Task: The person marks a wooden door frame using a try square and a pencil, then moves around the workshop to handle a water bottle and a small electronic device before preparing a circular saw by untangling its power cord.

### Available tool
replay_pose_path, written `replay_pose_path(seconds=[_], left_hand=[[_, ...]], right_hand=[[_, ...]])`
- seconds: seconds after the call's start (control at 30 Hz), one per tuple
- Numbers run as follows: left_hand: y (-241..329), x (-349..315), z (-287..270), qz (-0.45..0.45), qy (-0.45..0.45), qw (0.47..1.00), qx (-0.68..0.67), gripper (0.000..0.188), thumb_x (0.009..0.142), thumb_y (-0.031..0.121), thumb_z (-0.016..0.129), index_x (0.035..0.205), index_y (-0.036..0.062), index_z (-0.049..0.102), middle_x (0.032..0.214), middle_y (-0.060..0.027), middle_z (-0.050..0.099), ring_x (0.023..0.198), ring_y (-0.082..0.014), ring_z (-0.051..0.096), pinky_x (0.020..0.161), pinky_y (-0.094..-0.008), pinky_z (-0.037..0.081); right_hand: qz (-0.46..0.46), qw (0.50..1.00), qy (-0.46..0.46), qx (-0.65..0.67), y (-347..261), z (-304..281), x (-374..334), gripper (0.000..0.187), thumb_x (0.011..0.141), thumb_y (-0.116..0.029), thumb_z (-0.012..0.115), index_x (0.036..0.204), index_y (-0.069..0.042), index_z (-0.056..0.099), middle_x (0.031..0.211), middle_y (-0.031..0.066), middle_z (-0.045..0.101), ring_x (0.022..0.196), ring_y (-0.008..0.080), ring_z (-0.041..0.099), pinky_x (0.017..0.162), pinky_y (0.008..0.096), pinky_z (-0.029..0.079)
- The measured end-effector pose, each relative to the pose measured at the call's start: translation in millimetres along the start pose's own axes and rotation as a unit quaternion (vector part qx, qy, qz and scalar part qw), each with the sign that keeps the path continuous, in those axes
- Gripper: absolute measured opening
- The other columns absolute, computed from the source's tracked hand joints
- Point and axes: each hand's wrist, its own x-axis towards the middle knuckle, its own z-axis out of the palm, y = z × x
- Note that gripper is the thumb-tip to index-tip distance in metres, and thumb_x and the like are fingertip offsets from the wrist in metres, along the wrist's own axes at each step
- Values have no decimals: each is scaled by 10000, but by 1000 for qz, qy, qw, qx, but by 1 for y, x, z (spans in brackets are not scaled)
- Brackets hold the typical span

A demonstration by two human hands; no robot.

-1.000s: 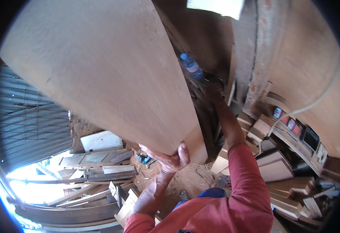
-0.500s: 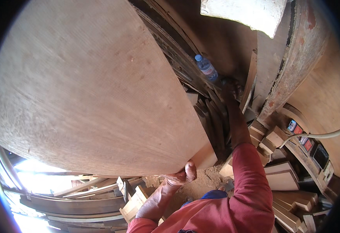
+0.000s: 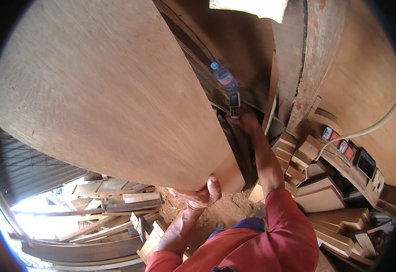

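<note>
The left hand (image 3: 202,195) clasps the large wooden panel (image 3: 107,99) at its lower edge, near the lower right corner, thumb uppermost; the panel spreads up and leftward from this grip. Beyond the panel's right edge, the right hand (image 3: 245,120) grips a small keypad phone (image 3: 234,104) by its lower end, so the screen projects past the fingers toward a clear blue-capped bottle (image 3: 224,77).

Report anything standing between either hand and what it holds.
Nothing visible: the right hand holds the phone, with the bottle beyond it, not between; the left hand grips the wooden panel at its lower edge.
</note>
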Motion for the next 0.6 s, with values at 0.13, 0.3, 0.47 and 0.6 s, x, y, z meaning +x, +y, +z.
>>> replay_pose_path(seconds=[0.13,0.3,0.47,0.6], left_hand=[[-4,-8,9,-4,-30,999,-32,1018,791,402,659,1478,-15,34,1348,-266,270,1258,-386,334,988,-538,298],[-5,-16,15,-20,9,998,-54,1055,771,387,686,1485,-30,30,1360,-267,247,1270,-390,300,1024,-562,257],[-2,-13,8,-24,-16,999,-19,1071,771,361,696,1480,-33,-5,1368,-257,219,1281,-382,299,1044,-565,252],[-1,-10,12,-33,-21,994,-100,1062,793,300,677,1473,-19,-74,1363,-262,217,1267,-376,351,1017,-550,330]], right_hand=[[-48,998,-48,-7,-23,21,-32,343,965,-51,468,1305,-9,479,1080,150,634,966,272,682,770,408,633],[-40,997,-54,-49,-31,35,-47,359,913,-24,485,1266,20,533,1083,112,646,905,219,692,745,356,626],[-50,995,-37,-76,-31,38,-47,326,917,-19,471,1230,44,537,1049,136,649,888,232,697,725,346,630],[-67,996,-39,-41,-25,28,-38,337,927,-9,452,1251,33,533,1024,129,644,889,239,699,715,340,629]])
